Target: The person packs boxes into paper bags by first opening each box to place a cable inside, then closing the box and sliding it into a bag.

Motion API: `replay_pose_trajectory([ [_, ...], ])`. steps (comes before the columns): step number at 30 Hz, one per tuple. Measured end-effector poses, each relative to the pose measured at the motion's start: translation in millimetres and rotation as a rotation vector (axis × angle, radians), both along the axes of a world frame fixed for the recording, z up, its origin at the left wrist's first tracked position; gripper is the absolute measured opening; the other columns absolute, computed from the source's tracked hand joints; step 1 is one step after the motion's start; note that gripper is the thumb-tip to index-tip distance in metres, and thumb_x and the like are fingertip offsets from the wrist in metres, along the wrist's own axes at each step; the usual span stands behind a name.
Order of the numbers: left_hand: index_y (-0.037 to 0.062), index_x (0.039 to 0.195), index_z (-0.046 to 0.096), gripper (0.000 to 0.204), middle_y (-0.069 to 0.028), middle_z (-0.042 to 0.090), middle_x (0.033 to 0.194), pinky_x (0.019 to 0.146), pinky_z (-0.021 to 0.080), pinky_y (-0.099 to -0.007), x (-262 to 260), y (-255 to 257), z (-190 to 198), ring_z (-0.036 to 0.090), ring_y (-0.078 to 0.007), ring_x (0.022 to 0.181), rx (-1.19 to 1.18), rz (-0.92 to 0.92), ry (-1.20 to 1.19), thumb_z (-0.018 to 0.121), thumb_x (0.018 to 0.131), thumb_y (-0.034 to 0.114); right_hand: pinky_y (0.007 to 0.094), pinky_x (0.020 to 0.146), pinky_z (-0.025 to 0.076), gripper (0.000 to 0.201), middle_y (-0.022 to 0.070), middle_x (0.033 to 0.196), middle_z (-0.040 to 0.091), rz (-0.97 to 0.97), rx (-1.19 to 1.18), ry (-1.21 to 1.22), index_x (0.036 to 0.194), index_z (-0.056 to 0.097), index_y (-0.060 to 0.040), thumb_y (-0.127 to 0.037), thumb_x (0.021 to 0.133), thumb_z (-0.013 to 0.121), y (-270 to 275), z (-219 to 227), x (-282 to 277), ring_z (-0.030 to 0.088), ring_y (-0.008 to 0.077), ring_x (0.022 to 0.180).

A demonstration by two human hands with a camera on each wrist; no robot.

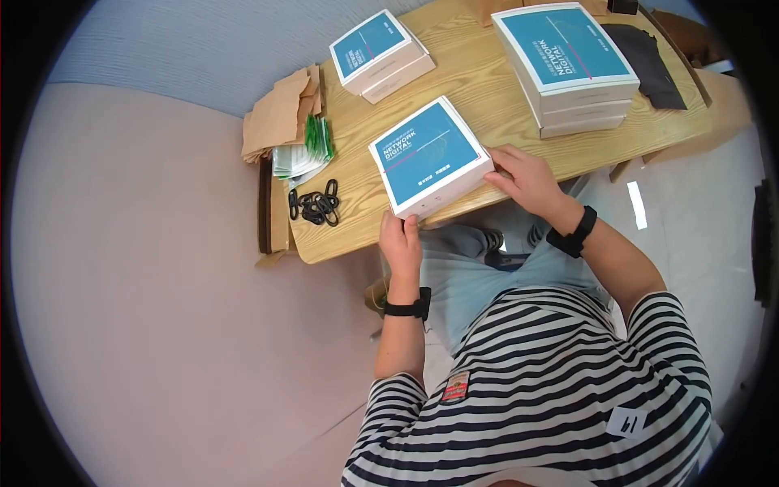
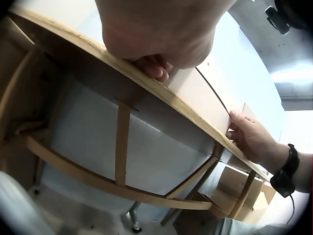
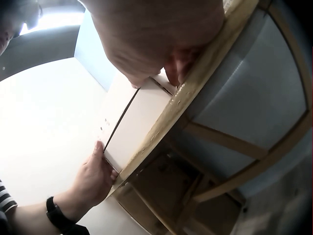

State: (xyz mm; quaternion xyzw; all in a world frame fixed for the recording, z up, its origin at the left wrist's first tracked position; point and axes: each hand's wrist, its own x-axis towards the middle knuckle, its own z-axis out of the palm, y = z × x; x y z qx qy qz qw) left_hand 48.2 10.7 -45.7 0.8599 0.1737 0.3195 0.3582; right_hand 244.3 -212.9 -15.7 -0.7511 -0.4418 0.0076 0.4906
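Note:
A white box with a teal lid [image 1: 430, 154] printed "NETWORK DIGITAL" lies near the table's front edge. My left hand [image 1: 400, 243] holds its near left corner, thumb up on the front face. At the near right corner my right hand [image 1: 526, 183] grips the box, thumb along the front side. From the right wrist view, the left thumb sits at the dark seam between lid and base of the box [image 3: 139, 117], the other fingers bent lower down. The left wrist view has the right thumb at that same seam, with fingers curled below it.
Stacked matching boxes stand at the back left [image 1: 381, 57] and back right [image 1: 568, 57]. Black coiled cables [image 1: 320, 203] lie on the left of the wooden table [image 1: 349, 146], by green-and-white packets [image 1: 304, 154] and brown paper [image 1: 280, 114]. A dark cloth [image 1: 649, 69] lies far right.

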Motion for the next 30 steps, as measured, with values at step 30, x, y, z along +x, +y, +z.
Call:
replay_pose_trajectory([
  [30,-0.0022,0.160,0.026,0.074,-0.0113,0.061,0.115,0.069,0.046,-0.0265,-2,4,-2,0.052,-0.0123,0.080,-0.354,-0.124,-0.088,0.048,0.107,0.044,0.0367,0.074,0.055,0.039,0.0114,0.111,0.068,-0.075,0.059,-0.008,0.134,0.062,-0.0060,-0.018,0.097,0.065,-2,-7,-8,0.072,0.0248,0.087],
])
